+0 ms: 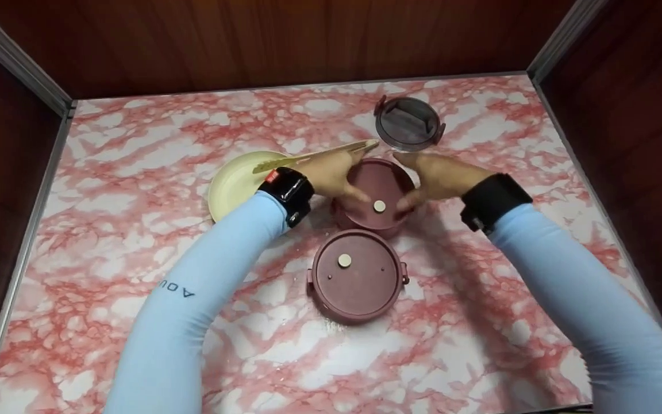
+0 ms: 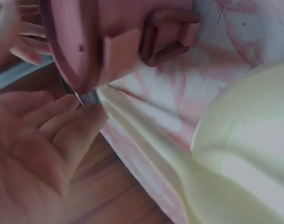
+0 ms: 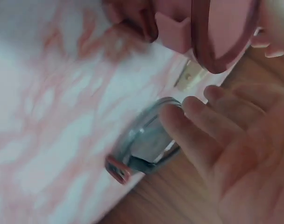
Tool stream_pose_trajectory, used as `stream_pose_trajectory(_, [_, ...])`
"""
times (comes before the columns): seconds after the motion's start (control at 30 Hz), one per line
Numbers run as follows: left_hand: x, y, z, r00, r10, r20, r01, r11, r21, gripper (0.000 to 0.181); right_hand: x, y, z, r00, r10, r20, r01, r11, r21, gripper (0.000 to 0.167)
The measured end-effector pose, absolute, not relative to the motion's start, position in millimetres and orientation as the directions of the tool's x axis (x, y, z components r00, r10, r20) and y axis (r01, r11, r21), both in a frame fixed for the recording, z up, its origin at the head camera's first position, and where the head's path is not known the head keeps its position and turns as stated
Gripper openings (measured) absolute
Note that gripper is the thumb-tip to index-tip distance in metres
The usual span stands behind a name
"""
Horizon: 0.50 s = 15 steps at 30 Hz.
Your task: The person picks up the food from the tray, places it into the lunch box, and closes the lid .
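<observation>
My left hand (image 1: 331, 172) and right hand (image 1: 441, 175) are on either side of a round, dusky-pink lidded container (image 1: 378, 187) with a cream knob on its lid. In both wrist views the fingers are spread or loosely bent, and neither hand is closed around the container. Beneath the left hand, pale yellow tongs (image 2: 146, 140) lie partly across a pale yellow plate (image 2: 249, 116). A second round pink lidded container (image 1: 360, 287) stands nearer to me, with clips at its sides.
A smaller round see-through container (image 1: 408, 123) with side clips lies behind the pink containers. White crumbs (image 1: 335, 326) dot the pink-marbled tabletop (image 1: 135, 144) near the closer container. Dark wood panels (image 1: 308, 40) wall in the back and sides.
</observation>
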<state>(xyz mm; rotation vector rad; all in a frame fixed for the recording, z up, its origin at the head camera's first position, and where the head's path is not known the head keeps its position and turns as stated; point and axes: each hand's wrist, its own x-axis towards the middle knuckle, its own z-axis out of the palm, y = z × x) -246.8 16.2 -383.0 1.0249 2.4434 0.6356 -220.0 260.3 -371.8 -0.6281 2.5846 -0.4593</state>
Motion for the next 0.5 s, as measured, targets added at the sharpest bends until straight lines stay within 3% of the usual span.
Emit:
stream_pose_trajectory(0.13, [-240.2,17.1,-384.8,-0.614,0.743,-0.266,0.574,0.652,0.495,0.129,-211.2,257.4,-376.7,-0.744,-0.564,-0.359,-0.429,0.814,-0.39,0.114])
stream_pose_trajectory(0.37, [-236.7,23.4,-394.9,-0.638,0.696,-0.33,0.549,0.711,0.439,0.134,-209.3,249.0,-386.5,-0.775,-0.516,-0.366,-0.428,0.853,-0.298,0.125])
stream_pose_trajectory(0.5, [-238.9,19.8,-399.1,-0.64,0.692,-0.334,0.519,0.71,0.476,0.134,-208.5,248.6,-388.2,-0.796,-0.497,-0.346,-0.388,0.857,-0.339,0.124])
